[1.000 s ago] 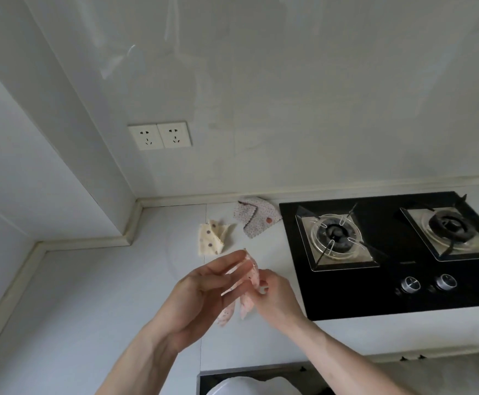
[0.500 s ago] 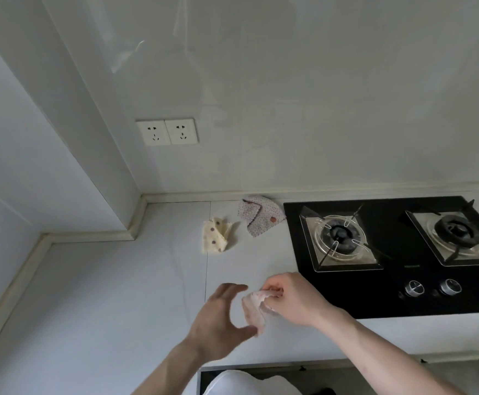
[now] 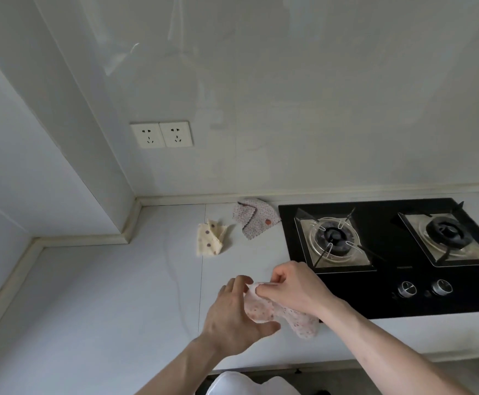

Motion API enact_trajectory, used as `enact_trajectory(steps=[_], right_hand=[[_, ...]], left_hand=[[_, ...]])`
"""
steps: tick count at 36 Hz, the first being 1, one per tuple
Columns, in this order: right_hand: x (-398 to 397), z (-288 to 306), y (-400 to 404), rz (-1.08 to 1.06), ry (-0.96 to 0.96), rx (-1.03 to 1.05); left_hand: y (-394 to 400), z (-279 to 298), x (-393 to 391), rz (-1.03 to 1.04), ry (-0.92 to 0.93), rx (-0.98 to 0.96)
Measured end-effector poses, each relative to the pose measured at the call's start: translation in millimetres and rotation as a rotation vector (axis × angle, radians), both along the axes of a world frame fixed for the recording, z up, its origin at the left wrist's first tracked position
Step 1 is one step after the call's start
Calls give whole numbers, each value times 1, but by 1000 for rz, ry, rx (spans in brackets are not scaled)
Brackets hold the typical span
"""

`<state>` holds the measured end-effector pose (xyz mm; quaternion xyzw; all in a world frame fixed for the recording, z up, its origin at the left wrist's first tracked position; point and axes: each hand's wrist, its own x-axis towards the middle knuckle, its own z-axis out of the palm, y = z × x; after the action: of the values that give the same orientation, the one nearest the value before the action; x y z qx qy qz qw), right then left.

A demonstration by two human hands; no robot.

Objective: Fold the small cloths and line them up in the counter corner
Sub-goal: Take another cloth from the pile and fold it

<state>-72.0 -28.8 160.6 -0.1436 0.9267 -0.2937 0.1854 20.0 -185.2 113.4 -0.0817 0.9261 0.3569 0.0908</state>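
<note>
A pale wall [image 3: 289,95] fills the upper half of the view, with a double socket [image 3: 161,134] at about ten o'clock. Below it a light grey worktop [image 3: 90,309] runs across the lower half and turns into a corner at nine o'clock. At three o'clock a black gas hob [image 3: 389,292] with two burners and two knobs sits in the worktop.

Both forearms reach in from six o'clock. The left hand [image 3: 232,312], just below centre, has its fingers fairly straight against the left side of a pink speckled cloth [image 3: 261,309], with the thumb under the cloth's lower edge. The right hand [image 3: 295,286], touching it at its two o'clock, pinches the top edge of the same cloth between thumb and fingertips. The cloth is bunched between the hands, and its loose end trails down to five o'clock onto the worktop beside the hob's front left corner.

Two more cloths lie farther back, near the wall at twelve o'clock from the hands. A cream spotted cloth [image 3: 209,241] lies roughly folded with one corner sticking up. Just to its right, a grey dotted cloth [image 3: 254,220] lies loosely doubled, touching the hob's edge.

The task looks to be in its middle: the pink cloth is mid-fold, and none of the three sits lined up in the corner yet.
</note>
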Motion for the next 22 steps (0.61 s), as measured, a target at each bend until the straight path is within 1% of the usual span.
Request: enact_trajectory(steps=[2,6,11,14,17,20,22], right_hand=[[0,2,-6,-7,16,10],[-2,0,-7,-10,42,38],[-7,-10,3,18,70,26],[-12,-16,15,88,-29,-22],[-14,-21,27,158,-146,-22],[-17,-29,36,174,-127,37],[-20,-30,38,134,-92,44]], left_hand=[[1,-3,-1,38,-12,-38],[-6,-11,-2,108,44,-119],[-23,-20,0,154,139,-41],[-38,-23,2,73,155,-52],[-55,-24,-1,53,174,-55],[-70,-19,-6,75,205,-48],[-79,-16,-10,92,254,-56]])
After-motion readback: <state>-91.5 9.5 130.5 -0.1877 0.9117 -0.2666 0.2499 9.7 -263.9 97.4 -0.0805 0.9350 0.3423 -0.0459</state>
